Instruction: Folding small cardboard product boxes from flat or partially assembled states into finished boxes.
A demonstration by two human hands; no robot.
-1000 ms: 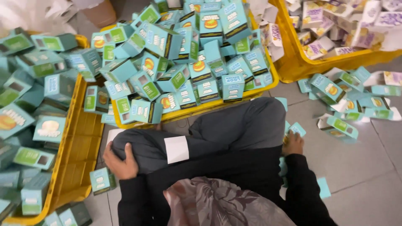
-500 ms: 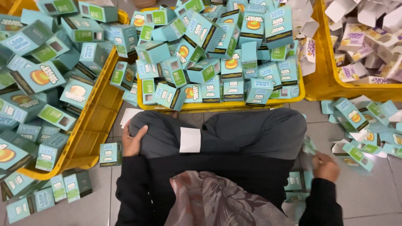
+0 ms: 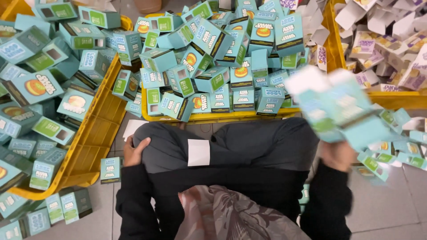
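My right hand [image 3: 337, 154] holds up a flat, unfolded teal carton [image 3: 340, 109], blurred by motion, beside my right knee. Resting on my left knee is my left hand [image 3: 134, 153], fingers curled on the dark grey trouser leg and holding nothing. A small white rectangular piece [image 3: 199, 152] lies on my lap. In front of my knees a yellow tray [image 3: 209, 117] is heaped with folded teal boxes [image 3: 213, 53].
A second yellow tray [image 3: 95, 133] at left overflows with teal boxes. At the upper right stands a yellow tray [image 3: 391, 98] of white and purple flat cartons. Loose teal cartons [image 3: 391, 151] litter the grey floor at right; one box [image 3: 110, 169] sits by my left arm.
My right hand has come up from the floor at my right side with a flat teal carton. The left hand stays on my knee. The view has tilted slightly.
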